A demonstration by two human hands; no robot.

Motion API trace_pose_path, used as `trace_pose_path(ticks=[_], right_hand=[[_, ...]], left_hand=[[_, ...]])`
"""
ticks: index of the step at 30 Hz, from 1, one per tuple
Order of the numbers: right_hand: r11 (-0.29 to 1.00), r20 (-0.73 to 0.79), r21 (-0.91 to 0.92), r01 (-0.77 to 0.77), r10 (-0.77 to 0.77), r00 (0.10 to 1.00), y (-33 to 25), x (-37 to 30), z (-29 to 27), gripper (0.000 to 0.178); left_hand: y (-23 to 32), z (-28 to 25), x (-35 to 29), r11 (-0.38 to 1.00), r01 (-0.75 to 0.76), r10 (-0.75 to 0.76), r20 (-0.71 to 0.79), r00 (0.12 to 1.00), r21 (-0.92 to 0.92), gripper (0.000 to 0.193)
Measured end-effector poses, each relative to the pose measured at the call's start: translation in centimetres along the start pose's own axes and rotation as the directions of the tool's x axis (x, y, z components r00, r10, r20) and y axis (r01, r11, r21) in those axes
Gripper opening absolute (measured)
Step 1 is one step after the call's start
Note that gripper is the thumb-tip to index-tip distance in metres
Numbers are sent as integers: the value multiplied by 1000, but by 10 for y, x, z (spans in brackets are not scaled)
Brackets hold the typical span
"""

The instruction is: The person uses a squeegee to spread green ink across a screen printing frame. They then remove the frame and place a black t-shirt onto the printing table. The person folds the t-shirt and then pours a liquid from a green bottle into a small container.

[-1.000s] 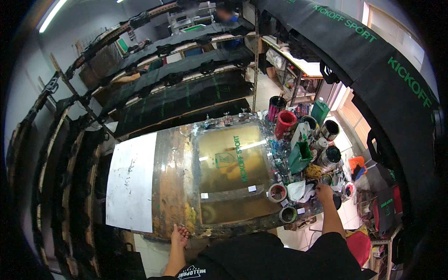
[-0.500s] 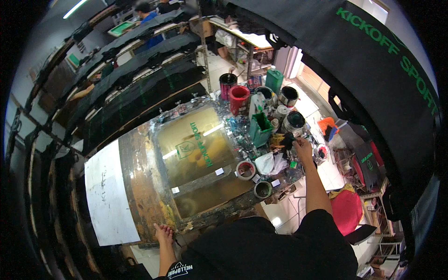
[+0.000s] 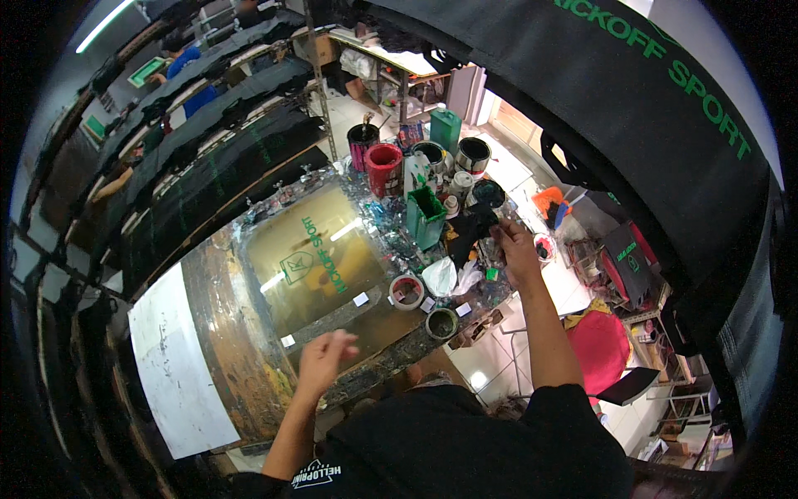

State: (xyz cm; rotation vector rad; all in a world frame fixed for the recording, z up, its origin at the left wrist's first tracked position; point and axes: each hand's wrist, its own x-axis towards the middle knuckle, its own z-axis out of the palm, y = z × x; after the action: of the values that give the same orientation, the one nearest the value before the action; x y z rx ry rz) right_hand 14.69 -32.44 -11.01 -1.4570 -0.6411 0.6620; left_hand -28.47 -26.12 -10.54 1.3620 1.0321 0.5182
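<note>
My right hand (image 3: 517, 248) pinches a black cloth (image 3: 470, 229) over the cluttered right end of the table, and part of the cloth hangs beside the cans. Over the near edge of a see-through printing panel (image 3: 312, 299) is my left hand (image 3: 326, 359), its fingers smeared by motion. Green lettering and a small emblem mark the panel. Nearest the cloth stand an open green jug (image 3: 426, 218) and a paint can (image 3: 487, 195). A crumpled white plastic bag (image 3: 440, 276) lies just below the cloth.
A red tub (image 3: 384, 170) and several paint cans crowd the table's far right. Tape rolls (image 3: 407, 293) lie near its front edge; white paper (image 3: 179, 366) covers its left end. Racks of black fabric (image 3: 233, 175) stand left, a red stool (image 3: 600, 353) right. Another person (image 3: 184, 58) is far back.
My left hand has lifted from the table's near edge and moved right over the panel. My right hand has raised the black cloth off the tabletop. The whole view has shifted slightly.
</note>
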Motion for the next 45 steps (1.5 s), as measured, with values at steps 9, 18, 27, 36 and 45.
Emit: trace_pose_path(ticks=[9,18,27,36,45], right_hand=[[821,449,417,-390,187,874,-36,-84,87,14],[727,546,179,-663,488,681,-19,-135,139,7],[946,579,-65,-319,296,759,8,-161,150,21],[987,670,-123,-103,159,725,25,-173,143,28],[443,840,112,-889,436,324,-3,-173,141,35]], left_hand=[[76,55,13,825,-539,555,-66,829,172,28],[19,56,3,921,-380,387,-90,918,90,53],[10,33,-20,906,-374,417,-260,871,198,44],[1,29,-23,789,-431,465,33,885,438,38],[11,33,-28,680,-611,704,-130,698,405,24]])
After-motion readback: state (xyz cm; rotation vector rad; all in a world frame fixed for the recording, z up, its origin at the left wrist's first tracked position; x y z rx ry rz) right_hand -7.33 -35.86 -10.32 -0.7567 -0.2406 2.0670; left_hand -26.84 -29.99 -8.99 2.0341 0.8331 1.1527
